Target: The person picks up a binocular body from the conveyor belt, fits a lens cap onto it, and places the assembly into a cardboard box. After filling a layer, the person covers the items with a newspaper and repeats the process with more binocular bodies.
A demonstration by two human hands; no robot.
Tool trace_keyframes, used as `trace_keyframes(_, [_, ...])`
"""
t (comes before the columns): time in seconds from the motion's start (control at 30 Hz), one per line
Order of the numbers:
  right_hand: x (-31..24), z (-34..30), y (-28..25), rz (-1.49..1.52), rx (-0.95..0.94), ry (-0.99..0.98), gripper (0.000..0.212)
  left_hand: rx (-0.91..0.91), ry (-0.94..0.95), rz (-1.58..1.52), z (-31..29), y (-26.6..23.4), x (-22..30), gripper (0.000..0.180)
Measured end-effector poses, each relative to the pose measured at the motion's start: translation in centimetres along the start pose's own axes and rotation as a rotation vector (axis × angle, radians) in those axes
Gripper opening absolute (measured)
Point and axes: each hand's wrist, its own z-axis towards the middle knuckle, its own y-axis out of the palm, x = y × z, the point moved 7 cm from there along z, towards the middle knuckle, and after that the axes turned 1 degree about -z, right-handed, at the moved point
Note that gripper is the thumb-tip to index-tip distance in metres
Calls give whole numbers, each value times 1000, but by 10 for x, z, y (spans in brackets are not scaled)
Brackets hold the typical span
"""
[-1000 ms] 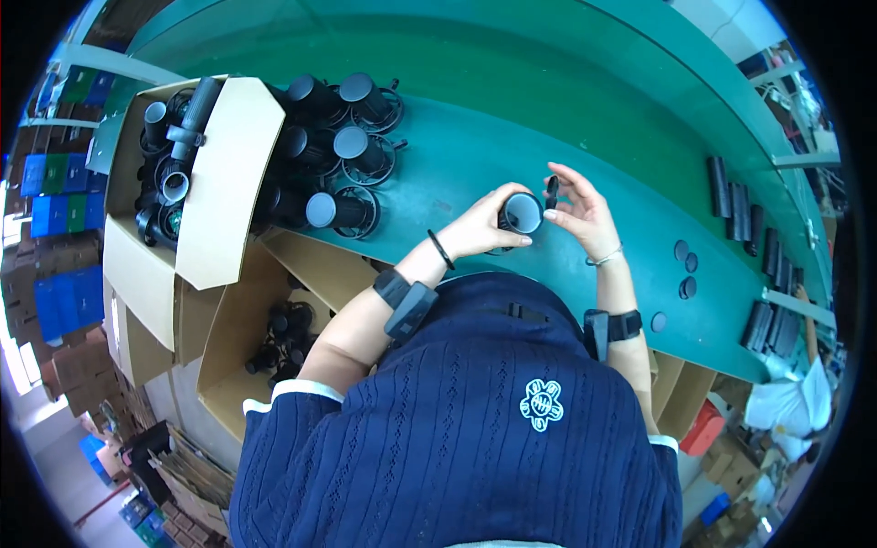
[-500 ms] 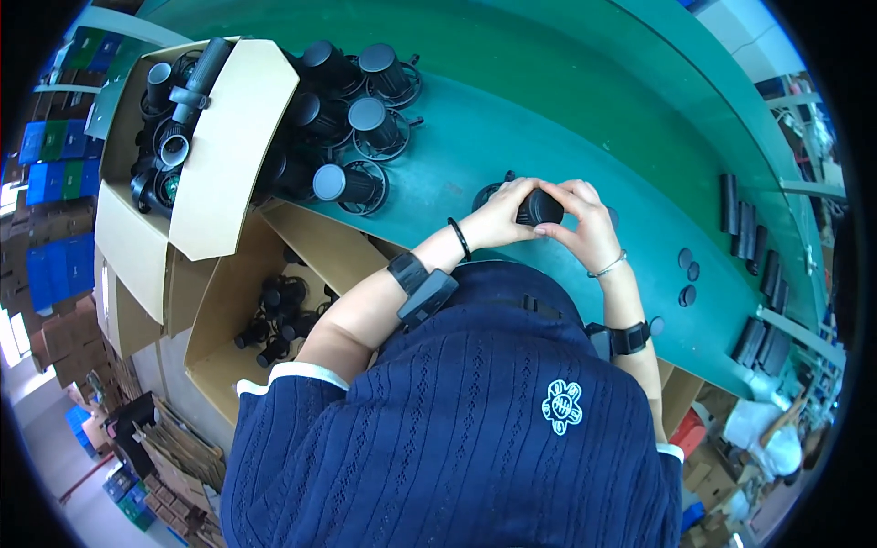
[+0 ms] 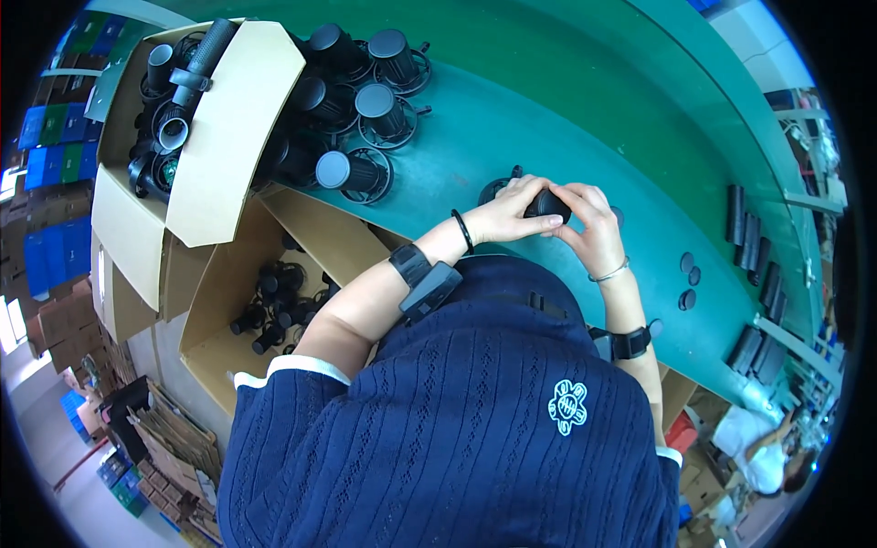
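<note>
Both my hands are closed round a black cylindrical plastic part (image 3: 546, 206) with a rounded dark end, held low over the green bench (image 3: 457, 192). My left hand (image 3: 513, 212) grips it from the left, its thumb across the front. From the right, my right hand (image 3: 592, 225) wraps the end with bent fingers and thumb. A black ring with a small knob (image 3: 494, 189) shows just behind my left hand; whether it belongs to the held part is hidden. Left along the bench stand several black ribbed cylinders on ring bases (image 3: 382, 108), flat ends up.
An open carton (image 3: 239, 128) of black parts stands at far left. Below it is another carton (image 3: 206, 352) with black parts. Small black discs (image 3: 687, 262) and several black tubes (image 3: 736, 215) lie to the right. Another person (image 3: 763, 452) is at lower right.
My left thumb has shifted across the front of the cylinder, and the dark end is tilted differently between my hands. The whole view has shifted slightly. A person now shows at lower right.
</note>
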Motion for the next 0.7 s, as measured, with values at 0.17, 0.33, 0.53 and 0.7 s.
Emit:
trace_keyframes(0.17, [-7, 0, -1, 46, -36, 15, 61, 29, 8, -32, 0, -1, -3, 64])
trace_keyframes(0.33, [-4, 0, -3, 97, -51, 43, 62, 2, 32, 49, -1, 2, 0, 66])
trace_keyframes(0.53, [3, -3, -1, 192, 27, 126, 60, 10, 14, 36, 0, 2, 0, 66])
trace_keyframes(0.7, [6, -4, 0, 168, 34, 128, 60, 22, 22, 35, -1, 0, 3, 65])
